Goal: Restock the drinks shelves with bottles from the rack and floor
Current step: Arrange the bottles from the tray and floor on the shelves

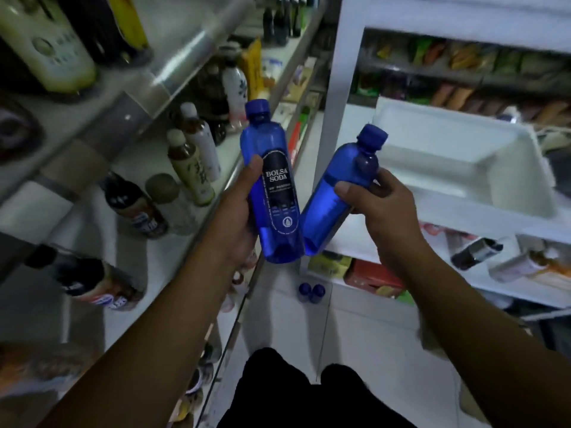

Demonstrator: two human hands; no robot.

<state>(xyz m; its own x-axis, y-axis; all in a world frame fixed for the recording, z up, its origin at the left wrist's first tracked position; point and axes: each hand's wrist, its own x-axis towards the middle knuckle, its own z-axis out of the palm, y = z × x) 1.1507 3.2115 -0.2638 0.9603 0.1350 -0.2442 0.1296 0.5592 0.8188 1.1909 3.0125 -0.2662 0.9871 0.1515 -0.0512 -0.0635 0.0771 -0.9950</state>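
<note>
My left hand grips a blue soda bottle with a dark "Bolsa Soda" label, held nearly upright in mid-air. My right hand holds a second blue bottle, tilted to the right with its cap up. The two bottle bases almost touch. Two more blue bottle caps show on the floor below. The drinks shelf at left carries several tea and cola bottles with bare white space between them.
A white rack upright stands just behind the bottles. An empty white tray sits on the right rack, with snack packets above and boxes below. An upper left shelf overhangs. My dark-trousered legs stand in the narrow tiled aisle.
</note>
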